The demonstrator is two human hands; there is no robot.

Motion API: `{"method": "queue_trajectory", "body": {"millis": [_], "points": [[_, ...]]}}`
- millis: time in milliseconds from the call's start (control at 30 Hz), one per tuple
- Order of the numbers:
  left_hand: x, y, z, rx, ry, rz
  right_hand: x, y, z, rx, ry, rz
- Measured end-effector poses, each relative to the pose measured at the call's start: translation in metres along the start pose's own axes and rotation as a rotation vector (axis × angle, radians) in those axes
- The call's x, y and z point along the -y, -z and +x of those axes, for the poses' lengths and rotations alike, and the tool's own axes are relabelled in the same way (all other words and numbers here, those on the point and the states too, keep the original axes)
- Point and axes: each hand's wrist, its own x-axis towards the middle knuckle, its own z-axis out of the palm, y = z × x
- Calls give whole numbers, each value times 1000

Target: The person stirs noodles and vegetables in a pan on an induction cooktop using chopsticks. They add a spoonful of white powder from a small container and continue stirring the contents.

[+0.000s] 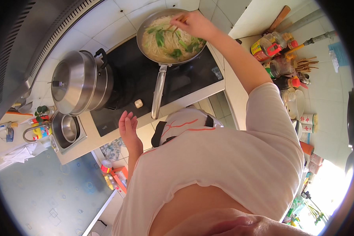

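Note:
With my right hand [194, 25] I grip wooden chopsticks [181, 19] over a metal frying pan [141, 53]. Their lower ends dip among pale noodles [153, 48] and green leafy vegetables [160, 38] in a cloudy broth. The pan stands on a black glass cooktop [183, 84], its long metal handle [159, 94] pointing towards my body. Nothing is in my left hand [130, 129], which hovers at the cooktop's front edge, left of the handle tip. A light-coloured knob [138, 103] lies just beyond its fingers, apart from them.
A lidded stainless-steel steamer pot [82, 82] occupies the cooktop's left side. Further left is a sink [65, 141] holding a metal bowl [69, 128]. Bottles [261, 50] and a bundle of chopsticks [306, 64] line the right counter. The range hood [26, 44] overhangs the upper left.

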Motion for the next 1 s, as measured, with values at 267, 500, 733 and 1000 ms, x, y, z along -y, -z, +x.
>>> {"method": "queue_trajectory", "body": {"millis": [267, 500, 733, 1000], "points": [[8, 1, 0, 0, 17, -20, -29, 6, -30, 320, -76, -139], [6, 2, -2, 1, 1, 4, -13, 21, -4, -91, -123, -88], [5, 2, -3, -11, -5, -26, -57, 7, -30, -64, -549, -119], [4, 4, -7, -27, -15, -23, -67, 12, -3, -313, -535, 131]]}}
